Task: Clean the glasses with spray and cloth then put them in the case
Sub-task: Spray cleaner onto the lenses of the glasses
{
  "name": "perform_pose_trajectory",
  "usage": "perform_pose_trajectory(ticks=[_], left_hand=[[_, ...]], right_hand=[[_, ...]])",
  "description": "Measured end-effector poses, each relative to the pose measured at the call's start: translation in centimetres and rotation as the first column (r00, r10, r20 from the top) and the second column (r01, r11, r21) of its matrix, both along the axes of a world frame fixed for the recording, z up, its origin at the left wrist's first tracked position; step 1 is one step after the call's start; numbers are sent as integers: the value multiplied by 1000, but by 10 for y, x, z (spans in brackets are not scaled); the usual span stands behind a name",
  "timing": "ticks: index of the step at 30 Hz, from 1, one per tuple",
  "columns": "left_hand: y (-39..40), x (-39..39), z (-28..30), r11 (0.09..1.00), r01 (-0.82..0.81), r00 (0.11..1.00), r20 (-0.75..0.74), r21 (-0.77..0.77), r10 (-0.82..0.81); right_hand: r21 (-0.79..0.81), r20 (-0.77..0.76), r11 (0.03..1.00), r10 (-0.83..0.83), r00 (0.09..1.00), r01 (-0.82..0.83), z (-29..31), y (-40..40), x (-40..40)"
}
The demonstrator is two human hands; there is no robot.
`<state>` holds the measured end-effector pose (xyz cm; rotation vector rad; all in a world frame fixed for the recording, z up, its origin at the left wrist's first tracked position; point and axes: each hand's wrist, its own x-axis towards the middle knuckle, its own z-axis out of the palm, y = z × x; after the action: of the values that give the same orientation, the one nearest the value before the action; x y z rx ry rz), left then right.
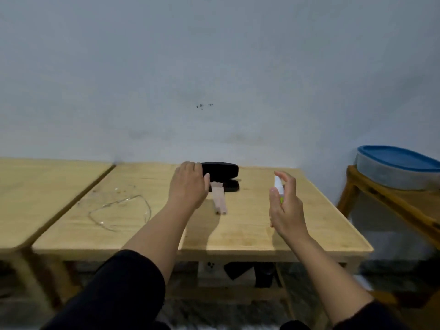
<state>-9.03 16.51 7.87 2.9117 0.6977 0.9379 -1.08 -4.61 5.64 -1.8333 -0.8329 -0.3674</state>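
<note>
Right hand [284,206] at 3 o'clock has fingers wrapped on my spray bottle [278,184], left hand [189,184] spread open over the cloth [219,200], glasses [119,210] waiting at 9.

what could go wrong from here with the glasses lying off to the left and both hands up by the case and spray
1. The glasses lie uncovered near the left edge of the table; a sweeping left forearm might knock them.
2. The right hand is only loosely curled around the spray bottle, so it may slip or tip.
3. The left hand, reaching over the cloth, could bump the open case.
</note>
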Motion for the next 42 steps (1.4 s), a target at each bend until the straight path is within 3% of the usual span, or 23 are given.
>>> perform_pose_trajectory(ticks=[13, 21, 26, 30, 36, 42], left_hand=[[107, -166, -11, 940, -339, 941, 8, -41, 339], [153, -201, -61, 914, -318, 948, -68, -254, 311], [167, -190, -79, 882, -248, 966, -37, -400, 254], [177, -179, -83, 826, -147, 973, 72, -544, 220], [175, -162, -77, 864, -76, 953, 218, -497, 209], [162, -135, -76, 707, -28, 865, 337, -707, 371]], right_hand=[[-58, 1, 958, 280, 960, -280, -2, 114, -72], [-86, 25, 939, 337, 941, -333, -27, 144, -82], [-108, 14, 946, 310, 951, -306, -34, 155, -73], [-101, 6, 956, 278, 961, -276, -33, 161, -67], [-85, -14, 946, 313, 950, -313, -34, 165, -61], [-60, -35, 944, 324, 946, -325, -39, 155, -67]])
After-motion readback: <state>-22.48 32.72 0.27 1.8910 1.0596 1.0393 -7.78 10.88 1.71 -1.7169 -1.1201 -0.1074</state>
